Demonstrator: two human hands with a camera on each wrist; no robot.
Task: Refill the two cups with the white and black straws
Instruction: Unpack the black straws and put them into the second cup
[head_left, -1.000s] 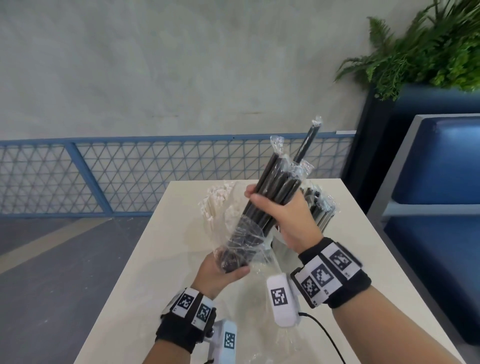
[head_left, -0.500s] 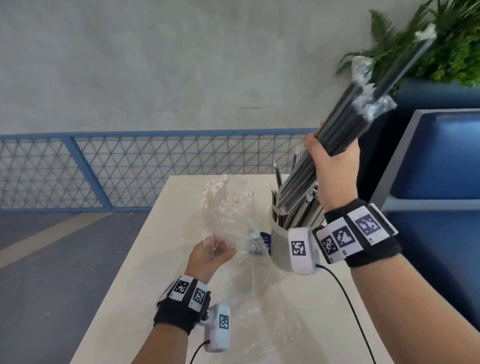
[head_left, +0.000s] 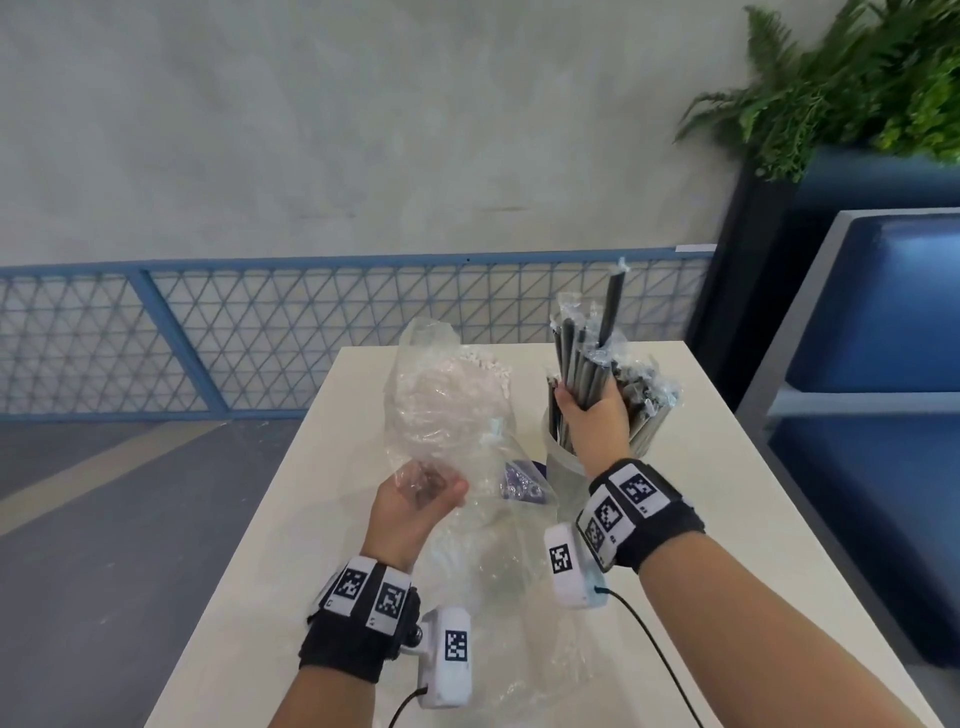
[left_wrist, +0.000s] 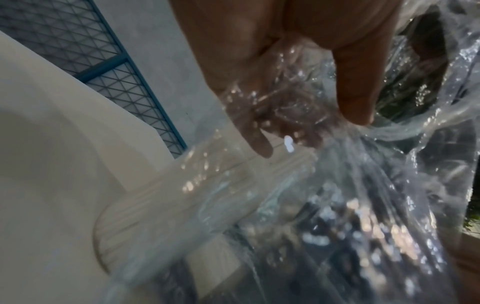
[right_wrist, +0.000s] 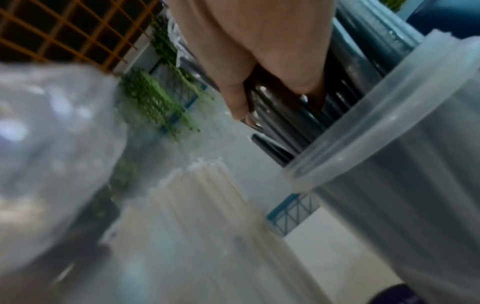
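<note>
Gripping black straws (head_left: 584, 371) in clear cup (head_left: 563, 460): right hand (head_left: 592, 415) | left hand (head_left: 410, 512) pinches empty plastic bag (head_left: 447, 405) | white straws (right_wrist: 207, 191) beside cup

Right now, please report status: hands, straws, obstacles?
Right hand grips black straws, lowering into cup. Left hand pinches empty plastic bag. Bag partly hides white straws.

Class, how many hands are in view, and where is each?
2. The left hand is low at centre, pinching the clear plastic bag; the right hand is further right, gripping black straws at the cup mouth. None seems hidden.
</note>
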